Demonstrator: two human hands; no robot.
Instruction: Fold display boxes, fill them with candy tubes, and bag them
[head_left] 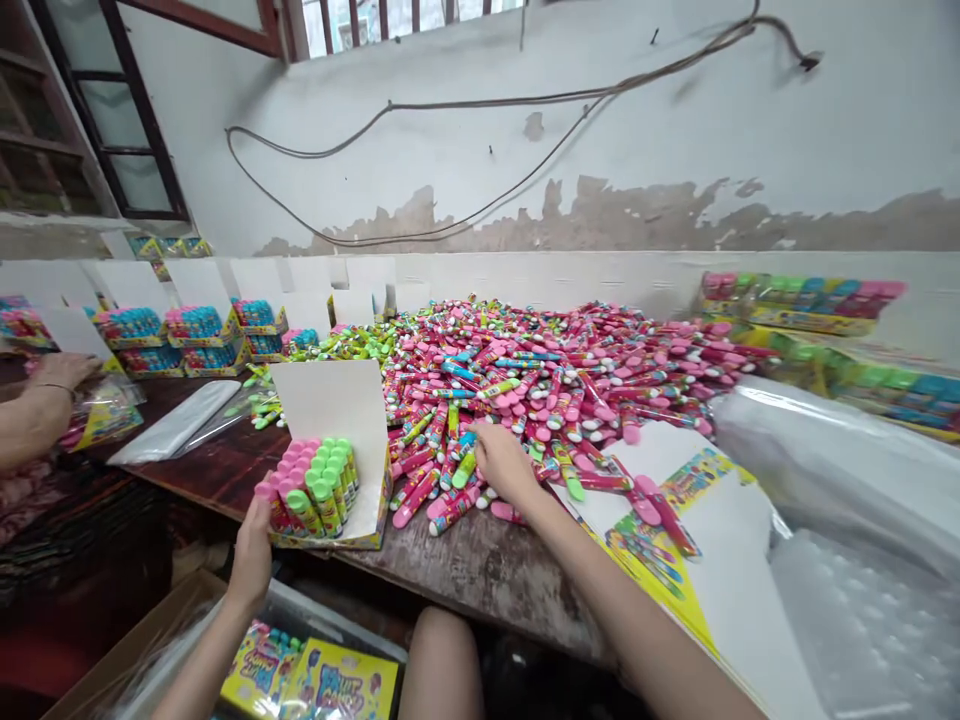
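Note:
My left hand point(255, 545) grips the left side of an open display box point(360, 540), its thumb beside the pink caps. Rows of upright candy tubes point(322, 490), pink-capped and green-capped, fill the box's left part; bare white card shows at its right, and its white back flap point(330, 400) stands up. My right hand point(501, 462) reaches into a big loose pile of candy tubes point(540, 380), mostly pink. Its fingers are curled closed at a blue-capped tube point(466, 442); the fingertips are partly hidden.
Filled display boxes point(199, 325) stand at the back left, near another person's hand point(67, 375). Plastic bags point(180, 420) lie between. Flat printed cardboard point(720, 540) and clear plastic wrap point(840, 480) cover the right side. Below the table edge is a carton with yellow packs point(337, 680).

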